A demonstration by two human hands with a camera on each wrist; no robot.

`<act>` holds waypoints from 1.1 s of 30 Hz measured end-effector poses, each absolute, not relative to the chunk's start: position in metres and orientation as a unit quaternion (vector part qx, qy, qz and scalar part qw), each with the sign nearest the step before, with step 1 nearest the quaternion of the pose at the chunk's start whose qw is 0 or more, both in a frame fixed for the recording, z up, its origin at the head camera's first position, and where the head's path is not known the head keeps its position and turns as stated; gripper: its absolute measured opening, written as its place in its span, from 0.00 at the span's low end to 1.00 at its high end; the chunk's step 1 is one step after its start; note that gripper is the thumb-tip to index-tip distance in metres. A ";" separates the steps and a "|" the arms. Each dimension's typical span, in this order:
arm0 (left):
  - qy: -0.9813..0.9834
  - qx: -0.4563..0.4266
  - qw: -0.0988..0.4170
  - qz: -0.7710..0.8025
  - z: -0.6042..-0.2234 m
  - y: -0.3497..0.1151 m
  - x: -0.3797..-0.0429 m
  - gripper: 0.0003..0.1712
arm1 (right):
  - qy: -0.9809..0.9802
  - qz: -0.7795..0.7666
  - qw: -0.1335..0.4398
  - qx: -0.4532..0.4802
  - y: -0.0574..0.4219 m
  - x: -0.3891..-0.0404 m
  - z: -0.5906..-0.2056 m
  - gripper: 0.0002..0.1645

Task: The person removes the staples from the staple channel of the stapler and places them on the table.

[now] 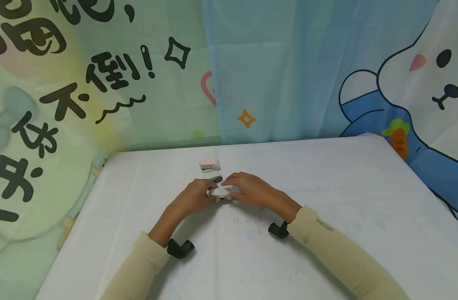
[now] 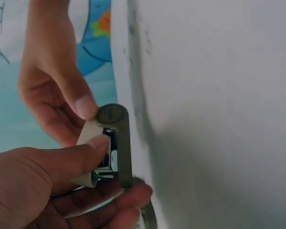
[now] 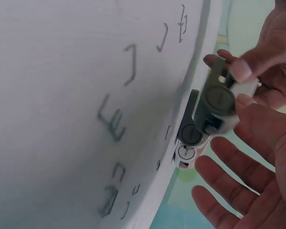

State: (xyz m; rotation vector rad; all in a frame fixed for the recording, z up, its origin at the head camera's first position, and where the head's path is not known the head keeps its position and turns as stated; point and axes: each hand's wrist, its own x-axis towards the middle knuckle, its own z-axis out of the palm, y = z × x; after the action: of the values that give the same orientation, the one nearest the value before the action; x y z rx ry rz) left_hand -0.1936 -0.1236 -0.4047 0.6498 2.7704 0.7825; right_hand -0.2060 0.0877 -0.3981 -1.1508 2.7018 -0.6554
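Note:
Between both hands, over the white table, is a small white-and-grey stapler. My left hand grips one end; in the left wrist view its thumb lies over the metal part between the white body and the grey arm, with fingers beneath. At the round hinge end of the same stapler, my right hand pinches with thumb and forefinger, the other fingers spread loosely in the right wrist view. Just behind the hands lies a second grey stapler, partly hidden by them. Farther back sits a pink-and-white stapler.
A white cloth covers the table, with small dark marks on its surface. Behind stands a printed curtain with cartoon figures and lettering. Black wrist devices hang under both forearms.

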 end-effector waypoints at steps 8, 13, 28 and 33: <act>0.910 0.275 0.099 0.295 -0.403 -0.103 -0.190 0.12 | 0.906 -0.196 0.063 -0.370 0.104 -0.195 -0.396 0.21; 0.898 0.299 0.101 0.307 -0.407 -0.095 -0.190 0.11 | 0.906 -0.236 0.082 -0.342 0.118 -0.192 -0.397 0.16; 0.876 0.313 0.137 0.341 -0.410 -0.072 -0.189 0.08 | 0.887 -0.295 0.106 -0.338 0.138 -0.187 -0.403 0.13; 0.880 0.309 0.140 0.332 -0.413 -0.071 -0.189 0.05 | 0.899 -0.252 0.084 -0.348 0.130 -0.180 -0.402 0.14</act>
State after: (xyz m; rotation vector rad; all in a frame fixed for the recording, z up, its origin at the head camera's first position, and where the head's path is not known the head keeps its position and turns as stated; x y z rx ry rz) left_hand -0.1892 -0.0715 -0.4127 0.8917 2.5439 0.9579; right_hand -0.1799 0.1298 -0.4024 -1.0375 2.6834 -0.7529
